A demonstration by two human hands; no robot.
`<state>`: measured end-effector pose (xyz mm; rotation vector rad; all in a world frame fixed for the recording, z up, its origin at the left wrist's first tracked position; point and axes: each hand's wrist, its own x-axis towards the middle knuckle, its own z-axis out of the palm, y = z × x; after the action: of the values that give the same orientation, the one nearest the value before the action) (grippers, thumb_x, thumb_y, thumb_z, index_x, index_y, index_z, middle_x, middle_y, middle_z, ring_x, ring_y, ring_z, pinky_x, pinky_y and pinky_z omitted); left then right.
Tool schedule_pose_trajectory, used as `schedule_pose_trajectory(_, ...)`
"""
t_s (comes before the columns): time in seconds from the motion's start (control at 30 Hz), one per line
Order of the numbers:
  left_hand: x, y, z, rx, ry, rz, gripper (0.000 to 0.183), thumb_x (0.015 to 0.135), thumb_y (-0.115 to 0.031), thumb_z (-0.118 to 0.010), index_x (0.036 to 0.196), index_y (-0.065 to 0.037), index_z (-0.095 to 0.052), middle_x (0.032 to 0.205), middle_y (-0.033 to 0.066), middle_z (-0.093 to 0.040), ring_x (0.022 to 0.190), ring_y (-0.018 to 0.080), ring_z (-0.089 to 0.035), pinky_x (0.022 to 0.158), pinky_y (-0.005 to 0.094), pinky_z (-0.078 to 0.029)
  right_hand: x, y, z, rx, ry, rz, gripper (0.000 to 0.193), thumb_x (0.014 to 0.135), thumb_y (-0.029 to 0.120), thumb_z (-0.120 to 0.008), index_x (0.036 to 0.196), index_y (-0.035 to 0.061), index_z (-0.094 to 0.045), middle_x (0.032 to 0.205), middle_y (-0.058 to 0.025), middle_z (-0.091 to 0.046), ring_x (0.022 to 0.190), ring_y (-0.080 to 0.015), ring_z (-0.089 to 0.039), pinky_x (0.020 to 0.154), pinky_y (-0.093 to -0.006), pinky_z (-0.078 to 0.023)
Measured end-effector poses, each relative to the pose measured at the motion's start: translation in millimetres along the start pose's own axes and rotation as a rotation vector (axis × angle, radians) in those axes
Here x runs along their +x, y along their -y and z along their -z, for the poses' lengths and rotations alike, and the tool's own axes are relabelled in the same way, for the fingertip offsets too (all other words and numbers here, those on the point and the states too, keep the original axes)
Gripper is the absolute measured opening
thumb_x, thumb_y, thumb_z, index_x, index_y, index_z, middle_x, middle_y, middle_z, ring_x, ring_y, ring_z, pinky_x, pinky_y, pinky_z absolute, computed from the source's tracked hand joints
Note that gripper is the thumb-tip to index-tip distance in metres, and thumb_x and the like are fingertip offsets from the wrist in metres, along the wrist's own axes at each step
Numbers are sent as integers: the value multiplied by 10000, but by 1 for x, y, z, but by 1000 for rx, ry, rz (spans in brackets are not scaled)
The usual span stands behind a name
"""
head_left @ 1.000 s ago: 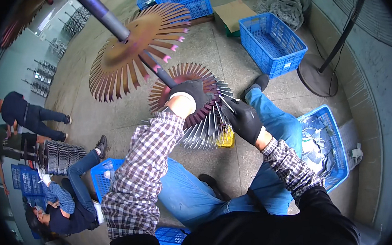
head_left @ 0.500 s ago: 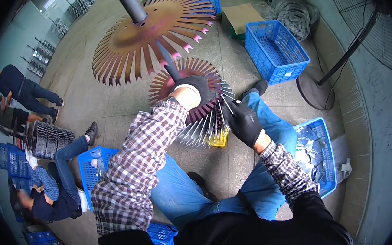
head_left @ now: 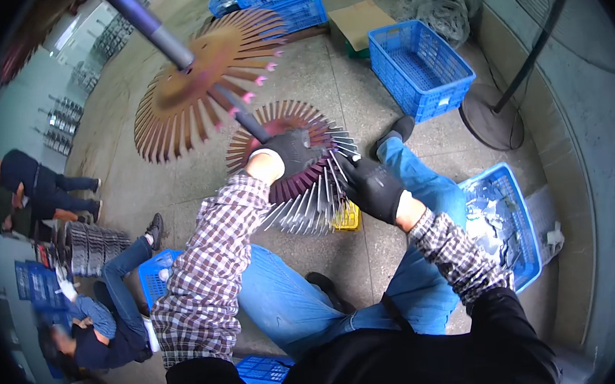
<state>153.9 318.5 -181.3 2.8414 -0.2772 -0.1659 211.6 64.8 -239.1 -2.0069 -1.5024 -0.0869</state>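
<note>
A slotted metal disc (head_left: 240,152), brown-purple with finger-like teeth, hangs tilted in front of me on a dark shaft. Thin silvery metal strips (head_left: 312,205) fan out from its near and right rim. My left hand (head_left: 291,154), in a black glove, grips the disc beside the shaft; its fingertips are partly hidden. At the right rim my right hand (head_left: 374,187), also black-gloved with a bare fingertip showing, pinches a thin metal strip among the teeth. A larger toothed disc (head_left: 179,82) sits higher on the same shaft (head_left: 151,31).
A blue crate of shiny metal pieces (head_left: 523,235) stands by my right leg. Farther right are another blue crate (head_left: 427,101) and a fan base (head_left: 487,118). A yellow container (head_left: 348,218) sits below the disc. At left, a co-worker (head_left: 107,330) sits near stacked toothed discs (head_left: 96,247).
The view has shifted, and the upper disc and shaft now appear farther left and more slanted. Both hands stay at the lower disc. At far left, standing people have changed posture.
</note>
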Motion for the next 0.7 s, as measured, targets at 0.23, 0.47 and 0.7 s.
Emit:
schedule_pose_trajectory(0.23,-38,50,4,-522,130,430,158,1041,-295,-547,1077,-148,-591,828,-27,-564,575,86,-468,470,245,-353,-23,-43,69,351,-104,-23,442,969,179,-662,1389,61,-591,1036,-124,-676,795,-271,-610,725,-374,-509)
schedule_pose_trajectory(0.47,-32,8,10,-672,-28,589,156,1069,-289,-552,1070,-136,-583,720,-45,-505,543,54,-412,479,215,-339,-319,-188,168,-278,-143,-1139,511,998,365,-597,1396,45,-589,1133,-202,-718,875,-338,-683,837,-413,-542)
schedule_pose_trajectory(0.7,-41,3,9,-712,-101,637,180,1073,-300,-553,1014,-133,-586,706,-45,-498,528,50,-407,478,219,-337,-488,-128,40,-275,323,-1519,789,790,540,-741,1428,134,-516,1173,-177,-712,982,-387,-704,857,-473,-555)
